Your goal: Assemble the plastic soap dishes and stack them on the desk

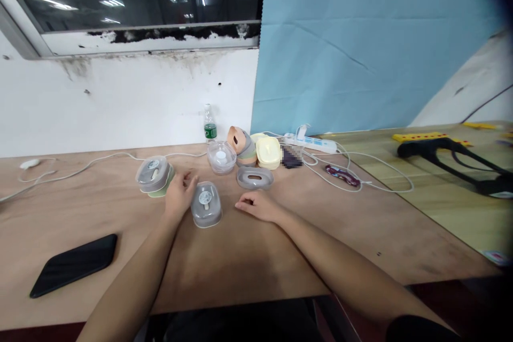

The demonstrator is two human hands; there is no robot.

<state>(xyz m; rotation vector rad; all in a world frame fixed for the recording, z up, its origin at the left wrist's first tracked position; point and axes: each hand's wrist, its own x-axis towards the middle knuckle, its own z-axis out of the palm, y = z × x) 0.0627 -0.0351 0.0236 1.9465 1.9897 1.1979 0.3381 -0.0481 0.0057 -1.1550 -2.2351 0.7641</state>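
Observation:
A translucent grey soap-box-like container (206, 206) with a round label and a pale piece inside lies on the table between my hands. My left hand (181, 192) rests at its left side, fingers loosely bent and apart; whether they touch it I cannot tell. My right hand (258, 206) lies on the table to its right, fingers curled in, with nothing visible in them. Just beyond that hand is a grey oval tray (255, 178) with a slot. Left of my left hand, a similar grey container (152, 173) sits on a green piece (165, 187).
Behind are a clear round-cornered container (222, 157), stacked orange and grey pieces (242, 144), yellow pieces (268, 152) and a bottle (209, 124). A power strip (310, 142) with white cables stands back right. A black phone (74, 265) lies front left.

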